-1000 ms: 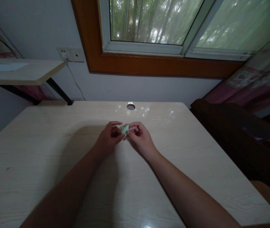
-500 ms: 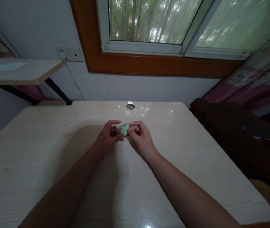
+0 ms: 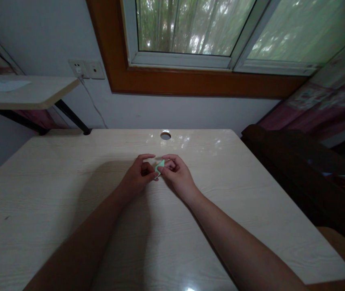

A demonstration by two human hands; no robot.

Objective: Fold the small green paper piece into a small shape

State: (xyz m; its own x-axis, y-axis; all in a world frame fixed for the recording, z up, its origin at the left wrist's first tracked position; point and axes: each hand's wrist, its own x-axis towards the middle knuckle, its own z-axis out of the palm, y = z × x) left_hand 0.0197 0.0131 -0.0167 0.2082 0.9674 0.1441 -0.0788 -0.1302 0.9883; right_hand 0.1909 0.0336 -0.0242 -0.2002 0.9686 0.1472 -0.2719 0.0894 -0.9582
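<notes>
A small piece of folded green paper [image 3: 160, 164] is pinched between both hands, above the pale wood-grain table [image 3: 214, 226]. My left hand [image 3: 140, 171] grips its lower left edge with thumb and fingers, the index finger stretched out above. On the other side, my right hand [image 3: 178, 171] holds the paper with its thumb laid across the face and its fingers curled behind. The fingers hide part of the paper, so its full shape does not show.
Beyond the hands, a round cable hole [image 3: 165, 136] sits near the table's back edge. A raised shelf [image 3: 39, 95] on black legs stands at back left, below a wall socket [image 3: 85, 69] with a plugged-in cord. Dark furniture [image 3: 281, 178] lies along the right side.
My right thumb has moved left across the paper, and the right index finger has lifted off its top. Less of the green face shows now. The left hand keeps its hold.
</notes>
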